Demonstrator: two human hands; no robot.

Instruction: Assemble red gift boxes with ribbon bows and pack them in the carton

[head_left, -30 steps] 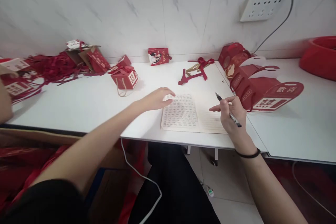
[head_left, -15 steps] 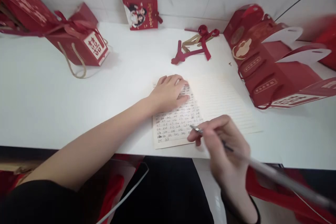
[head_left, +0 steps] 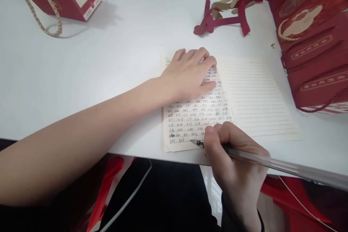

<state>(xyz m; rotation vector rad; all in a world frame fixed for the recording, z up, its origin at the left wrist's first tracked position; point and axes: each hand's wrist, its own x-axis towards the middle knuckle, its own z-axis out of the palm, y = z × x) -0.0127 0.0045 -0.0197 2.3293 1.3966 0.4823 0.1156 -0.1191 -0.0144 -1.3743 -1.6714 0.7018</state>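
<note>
Two hands were placed over the notebook (head_left: 255,98), which lay open on the table (head_left: 122,58), just short of the near edge. The left hand (head_left: 190,74) was spread loosely, palm down, on the number-filled left page, with nothing seen in its grasp. By the right hand (head_left: 240,163) a pen (head_left: 272,163) was gripped in curled fingers, its tip set just right of 648 in the last row; whether paper was touched could not be told.

Half a second earlier, the tip had been shown blurred and farther up the page, while the left hand was already laid there. The left box (head_left: 67,1), then seen more fully, was now cut off.

A wide stretch of table was left between that box and the notebook. On the far side the ribbons (head_left: 210,21) were set well apart from the pages; at right, only a narrow gap was left before the boxes (head_left: 312,47).
</note>
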